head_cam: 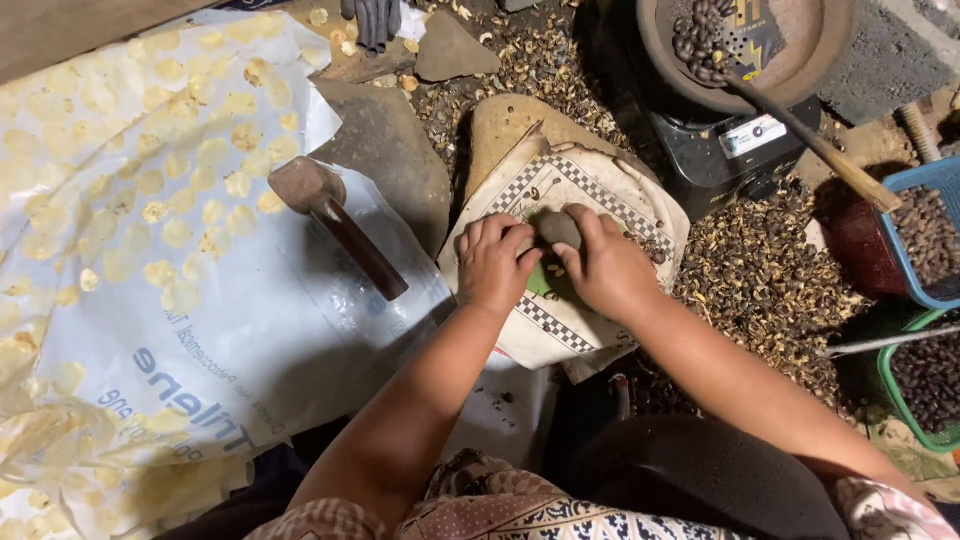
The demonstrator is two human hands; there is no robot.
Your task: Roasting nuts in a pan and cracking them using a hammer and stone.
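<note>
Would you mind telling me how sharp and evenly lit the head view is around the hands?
Head view: left hand, right hand and dark stone are sharp, warmly lit; white plastic sheet shows mild glare; bottom edge falls into shadow.

Counting things around two hands
Two hands are sharing one dark stone; one hammer is lying to their left, two baskets sitting right, one bowl beyond.

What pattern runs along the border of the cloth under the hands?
A black-and-white checkered border on the cream cloth, seen in the head view.
</note>
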